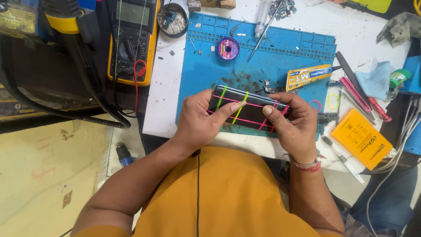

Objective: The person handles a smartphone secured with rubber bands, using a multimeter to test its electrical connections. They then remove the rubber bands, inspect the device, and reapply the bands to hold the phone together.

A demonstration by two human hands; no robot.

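- Sitting at the far left edge, a dark hot-air station [26,66] with a thick black hose [83,87] fills the corner of the bench.
- Just beside it lies a yellow-cased multimeter [131,39], its red lead [139,70] looped at the lower end.
- A small round tin [172,19] of tiny parts stands at the top-left corner of the blue work mat [206,74].
- On the mat's upper part rests a purple spool [228,47], with tweezers [263,37] slanting just to its right.
- The left hand [199,125] grips the left end of the black phone [247,107], thumb laid flat across its back.
- That phone is held level just above the mat's near edge, bound by green, yellow and pink rubber bands [241,115].
- The right hand [296,127] grasps the phone's right end, thumb pressing on the pink bands there; a red thread bracelet [307,166] circles the wrist.
- A yellow glue tube [309,75] lies on the mat beyond the right hand.
- Loose bands, one pink [315,105] and one yellow [333,102], lie near it.
- Red-handled tools [364,98] and an orange packet [361,138] sit at the far right.
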